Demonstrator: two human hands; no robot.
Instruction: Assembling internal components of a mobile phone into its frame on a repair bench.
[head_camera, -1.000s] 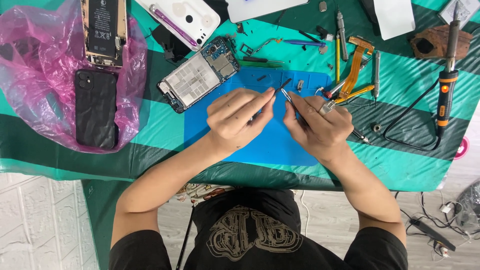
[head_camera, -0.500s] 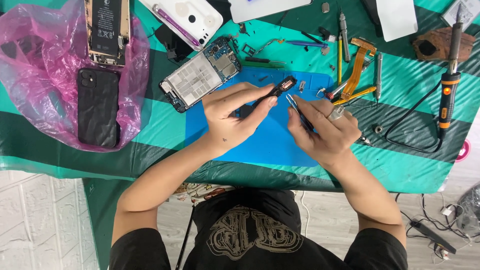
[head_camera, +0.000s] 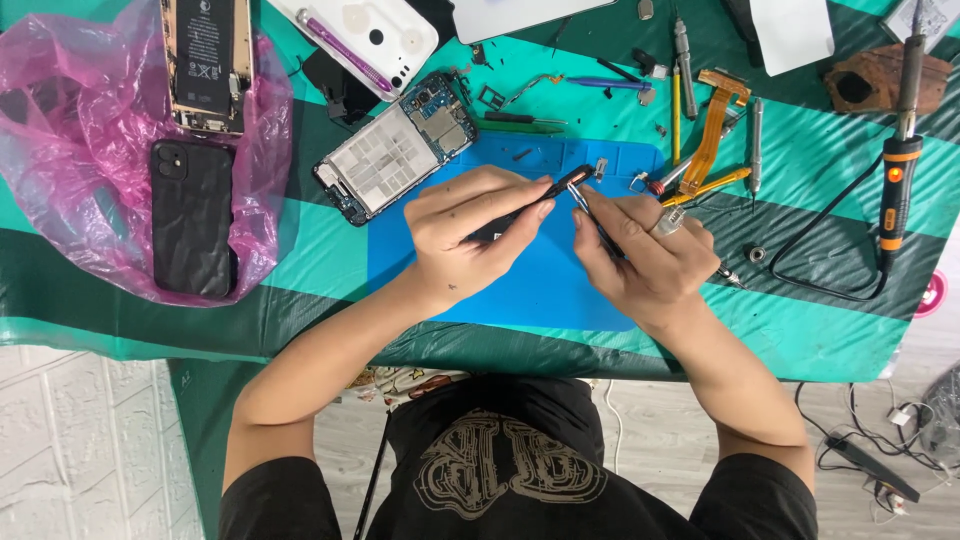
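- Nearest the camera, a black printed T-shirt (head_camera: 510, 470) is seen, with both bare forearms stretched forward over the table edge.
- The left hand (head_camera: 465, 240) is curled around a slim black rod-like tool (head_camera: 530, 208), pinched between thumb and fingertips; the tool's far tip is aimed up and to the right.
- The right hand (head_camera: 645, 255) is closed on thin metal tweezers (head_camera: 590, 212), whose points are brought up just beside the black tool's tip. A ring is worn on one finger.
- Whether a small part is gripped at the tweezer points cannot be told.
- Both hands are held over a blue rubber work mat (head_camera: 530, 290), laid on a green-and-teal striped table cover (head_camera: 800, 330).
- Just beyond the mat's left corner, an opened phone frame with exposed circuit board (head_camera: 395, 158) is lying.
- Further right, an orange flex ribbon cable (head_camera: 712, 125) and a black-and-orange soldering iron (head_camera: 895, 160) are noted.
- At far left, a black phone case (head_camera: 192, 215) rests on a pink plastic bag (head_camera: 75, 150).
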